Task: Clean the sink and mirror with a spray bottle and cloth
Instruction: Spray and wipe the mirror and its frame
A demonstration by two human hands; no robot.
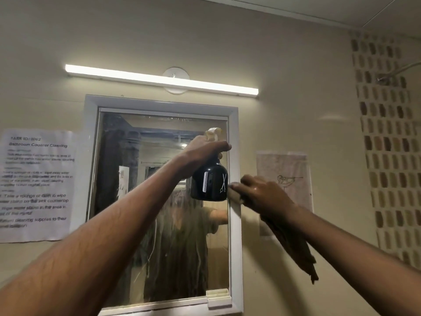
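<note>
A white-framed mirror [127, 201] hangs on the wall ahead, its glass streaked with running liquid. My left hand [202, 149] is raised in front of its upper right part, shut around the neck of a black spray bottle [209, 183] with a pale trigger head and white comb and scissors marks. My right hand [262, 192] presses a brown cloth [293, 247] against the mirror's right frame edge, just right of the bottle. The cloth's tail hangs down under my wrist. The sink is out of view.
A lit tube light [159, 79] runs above the mirror. A printed task sheet [34, 185] is taped left of the mirror, a sketch on paper [289, 174] right of it. A patterned tile strip [391, 144] and a shower pipe lie far right.
</note>
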